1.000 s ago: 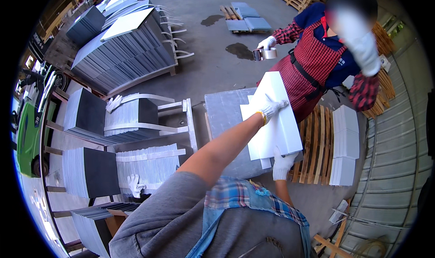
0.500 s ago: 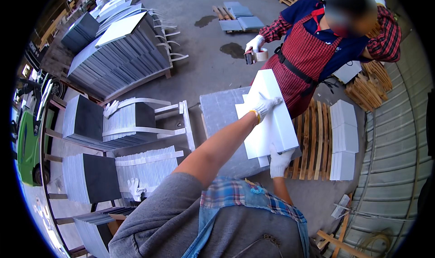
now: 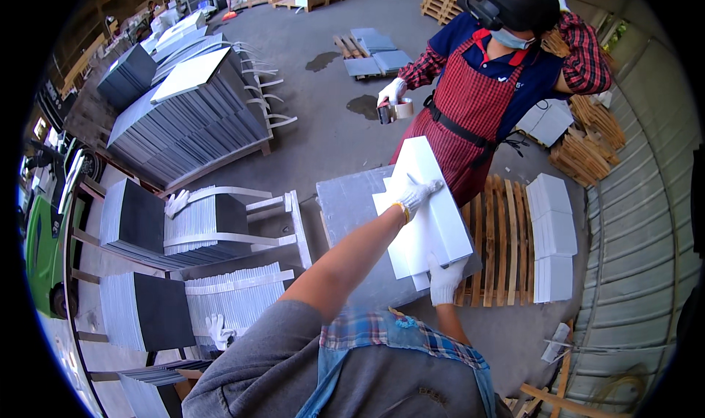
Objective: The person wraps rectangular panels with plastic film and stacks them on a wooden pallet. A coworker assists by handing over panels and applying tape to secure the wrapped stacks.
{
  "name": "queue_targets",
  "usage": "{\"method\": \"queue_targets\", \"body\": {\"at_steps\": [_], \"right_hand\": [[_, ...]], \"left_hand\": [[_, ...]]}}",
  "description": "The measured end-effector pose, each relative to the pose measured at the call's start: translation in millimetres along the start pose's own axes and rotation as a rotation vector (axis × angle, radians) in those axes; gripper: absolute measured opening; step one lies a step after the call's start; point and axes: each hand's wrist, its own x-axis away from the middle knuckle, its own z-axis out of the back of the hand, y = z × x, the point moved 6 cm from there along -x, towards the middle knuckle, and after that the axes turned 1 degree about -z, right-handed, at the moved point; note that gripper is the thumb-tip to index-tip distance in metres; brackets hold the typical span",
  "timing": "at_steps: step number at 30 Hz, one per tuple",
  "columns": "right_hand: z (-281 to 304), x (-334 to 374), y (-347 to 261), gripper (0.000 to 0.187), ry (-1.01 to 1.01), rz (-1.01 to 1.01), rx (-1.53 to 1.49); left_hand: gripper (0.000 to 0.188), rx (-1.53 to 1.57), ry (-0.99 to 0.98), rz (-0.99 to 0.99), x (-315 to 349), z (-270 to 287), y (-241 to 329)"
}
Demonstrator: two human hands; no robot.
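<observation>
A long white carton lies on a grey slab-topped stand, with flat white pieces under its left side. My left hand, in a white knitted glove, rests on the carton's top with its fingers apart. At the near end, my right hand, also gloved, holds the carton's lower edge; some of its fingers are hidden. Across the stand, a co-worker in a red checked apron holds a tape dispenser in one gloved hand. The co-worker's other arm is raised beside the head.
A slatted wooden pallet stands to the right, bearing stacked white boxes. Strapped grey tiles fill racks at left, with loose gloves on them. A large tile stack stands behind. Wooden strips lie at lower right.
The view has tilted up a little, so the stand and carton sit lower in the picture. Both my hands keep their places on the carton. The co-worker's head has turned to the left.
</observation>
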Motion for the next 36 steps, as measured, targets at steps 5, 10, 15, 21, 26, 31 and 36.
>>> {"method": "queue_targets", "body": {"at_steps": [5,10,15,21,26,31,36], "right_hand": [[0.6,-3.1,11.2,0.097,0.008,-0.01,0.005],[-1.5,-1.8,6.8,0.094,0.007,0.008,-0.058],[0.4,-0.9,0.5,0.092,0.059,0.071,-0.032],[-0.4,-1.3,5.8,0.091,0.036,0.018,-0.048],[3.1,-3.7,5.1,0.092,0.057,0.006,0.042],[0.9,-2.5,0.2,0.093,0.014,-0.049,0.063],[3.4,-3.8,4.1,0.093,0.023,-0.048,0.056]], "left_hand": [[0.099,-0.028,0.036,-0.016,-0.8,-2.3,-1.1],[0.096,-0.018,0.028,-0.034,-7.3,0.8,-3.9],[0.091,0.034,0.024,-0.001,-1.8,-1.2,1.0],[0.084,0.024,0.017,-0.025,1.0,-0.4,4.7],[0.082,0.086,-0.045,-0.054,18.0,-8.1,22.1],[0.077,0.066,-0.047,-0.105,-16.1,0.7,-2.8],[0.073,0.105,-0.074,-0.068,1.5,-11.1,8.1]]}}
